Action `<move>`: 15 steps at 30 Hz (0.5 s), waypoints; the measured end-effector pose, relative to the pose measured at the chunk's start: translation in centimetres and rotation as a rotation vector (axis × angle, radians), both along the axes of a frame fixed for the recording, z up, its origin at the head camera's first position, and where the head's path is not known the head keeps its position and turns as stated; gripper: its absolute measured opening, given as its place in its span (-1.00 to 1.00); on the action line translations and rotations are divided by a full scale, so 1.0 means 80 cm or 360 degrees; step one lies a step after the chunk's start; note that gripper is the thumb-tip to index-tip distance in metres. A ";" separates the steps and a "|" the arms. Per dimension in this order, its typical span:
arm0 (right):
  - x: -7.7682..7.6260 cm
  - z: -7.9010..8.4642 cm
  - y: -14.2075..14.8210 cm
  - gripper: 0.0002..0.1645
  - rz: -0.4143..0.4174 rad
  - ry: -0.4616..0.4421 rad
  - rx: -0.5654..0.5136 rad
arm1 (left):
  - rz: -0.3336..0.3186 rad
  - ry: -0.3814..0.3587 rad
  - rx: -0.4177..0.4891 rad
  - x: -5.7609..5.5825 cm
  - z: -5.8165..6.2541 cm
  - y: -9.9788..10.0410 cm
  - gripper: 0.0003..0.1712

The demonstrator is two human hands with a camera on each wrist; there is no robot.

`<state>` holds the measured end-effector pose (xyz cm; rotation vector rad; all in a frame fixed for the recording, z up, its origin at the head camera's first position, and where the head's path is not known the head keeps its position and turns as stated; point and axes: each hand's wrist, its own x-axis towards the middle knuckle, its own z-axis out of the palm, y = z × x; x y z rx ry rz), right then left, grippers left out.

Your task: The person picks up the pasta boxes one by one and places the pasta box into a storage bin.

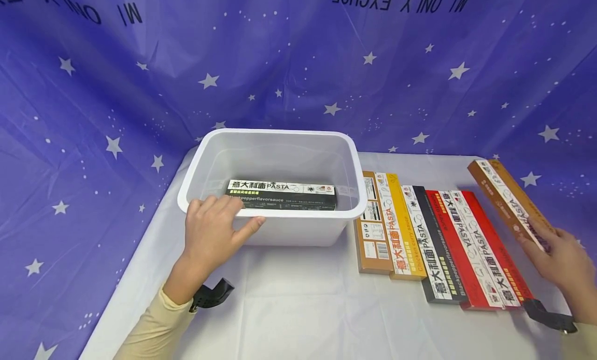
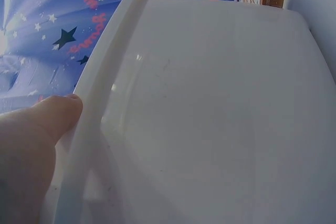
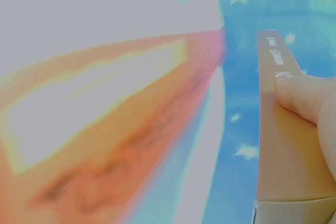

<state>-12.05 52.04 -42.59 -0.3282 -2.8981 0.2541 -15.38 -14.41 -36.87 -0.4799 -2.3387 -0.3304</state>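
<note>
My left hand [image 1: 212, 230] grips the near left rim of a white plastic bin [image 1: 280, 229]. Its fingers go over the edge, and in the left wrist view the thumb [image 2: 65, 109] lies along the rim. Inside the bin lies a black pasta box [image 1: 298, 198]. At the far right, my right hand [image 1: 562, 259] holds a brown pasta box [image 1: 506, 191] raised and tilted; the right wrist view shows the thumb [image 3: 304, 94] pressed against this box's side. Part of the box is hidden by the hand.
Right of the bin, a row of pasta boxes lies on the white tabletop [image 1: 289, 308]: brown [image 1: 373, 246], yellow [image 1: 392, 194], black [image 1: 438, 277] and red ones [image 1: 480, 215]. A purple star-patterned cloth [image 1: 289, 65] hangs behind and at the sides.
</note>
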 end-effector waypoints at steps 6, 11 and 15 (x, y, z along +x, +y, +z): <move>-0.031 0.060 -0.044 -0.17 0.0165 -0.0006 -0.0010 | 0.0004 -0.0002 -0.0004 0.000 0.001 0.000 -0.02; -0.065 0.107 -0.090 -0.19 0.0386 -0.0060 -0.0020 | 0.0007 -0.0033 -0.0003 0.000 0.001 0.000 -0.01; -0.092 0.137 -0.129 -0.21 0.0557 -0.0083 -0.0010 | 0.0009 -0.0041 -0.0002 0.000 0.001 0.000 0.00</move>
